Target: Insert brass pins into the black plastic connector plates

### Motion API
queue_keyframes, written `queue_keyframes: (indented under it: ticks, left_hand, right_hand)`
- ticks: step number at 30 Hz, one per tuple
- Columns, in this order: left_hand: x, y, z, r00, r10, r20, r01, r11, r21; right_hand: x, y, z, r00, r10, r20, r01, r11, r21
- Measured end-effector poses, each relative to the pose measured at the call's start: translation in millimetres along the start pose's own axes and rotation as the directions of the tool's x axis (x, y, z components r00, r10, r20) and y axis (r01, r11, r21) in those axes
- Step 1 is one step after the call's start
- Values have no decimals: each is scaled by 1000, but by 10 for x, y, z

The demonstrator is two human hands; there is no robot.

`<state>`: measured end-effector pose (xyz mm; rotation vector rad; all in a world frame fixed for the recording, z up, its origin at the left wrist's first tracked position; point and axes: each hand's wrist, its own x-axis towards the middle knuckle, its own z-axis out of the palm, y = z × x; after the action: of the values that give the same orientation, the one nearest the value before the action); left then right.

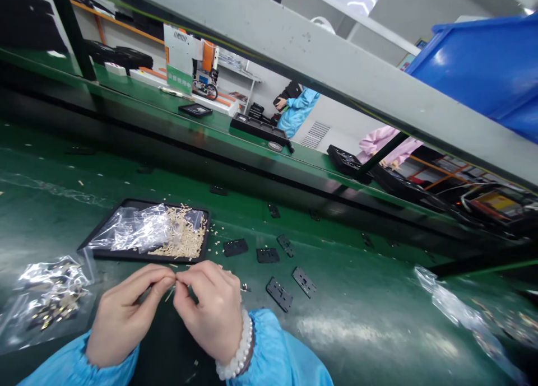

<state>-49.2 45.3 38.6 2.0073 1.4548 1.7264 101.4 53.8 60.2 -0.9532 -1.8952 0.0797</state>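
Observation:
My left hand (130, 310) and my right hand (212, 310) meet fingertip to fingertip over the near part of the green bench. Both are closed in a pinch; whatever sits between the fingers is too small to make out. Just beyond them lies a black tray (143, 257) with a heap of small beige strips (185, 235) and a clear plastic bag (145, 229) in it. Right of my right hand, several flat black plates (279, 294) with holes are spread on the bench. A small metal part (246, 288) lies close to my right wrist.
A plastic bag of brassy metal parts (59, 302) lies at the left, another clear bag (462, 313) at the right. A grey beam (269, 27) crosses above the green bench (357, 330). Two co-workers, one in a blue sleeve (300, 111), one in pink (378, 139), stand beyond.

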Motion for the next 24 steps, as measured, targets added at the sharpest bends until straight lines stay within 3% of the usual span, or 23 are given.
queue_keyframes:
  ticks: [2,4,6,9,10,12,14,16,21,24]
  left_hand:
    - [-60,-7,32,1000,16,-7,-16,999,45]
    - [-105,3,73,1000,-28,-3,28,999,39]
    - [-118,36,111,985,-174,5,174,984,-20]
    - [-76,101,142,897,-439,48,441,891,-106]
    - [-52,117,145,869,-490,68,495,860,-121]
    - [-1,129,148,836,-541,93,549,825,-134]
    - [39,114,155,835,-542,99,551,825,-131]
    - [60,79,173,853,-511,109,522,844,-122]
    - [48,2,267,914,-361,186,383,918,-100]
    - [59,28,341,914,-291,282,322,944,-68]
  right_hand:
    - [-12,-40,20,998,34,-47,-33,999,21]
    - [-9,-61,36,984,176,-25,-170,974,152]
    - [19,-39,47,917,389,84,-393,855,338]
    - [92,97,73,752,612,245,-645,605,467]
    - [117,164,86,726,632,271,-675,578,459]
    - [152,296,116,728,608,317,-683,601,416]
    - [159,391,128,750,544,376,-661,635,400]
    - [141,425,104,713,522,469,-701,559,444]
    - [58,358,-62,428,596,680,-864,49,501]
    - [7,346,-147,351,662,663,-842,-87,533]
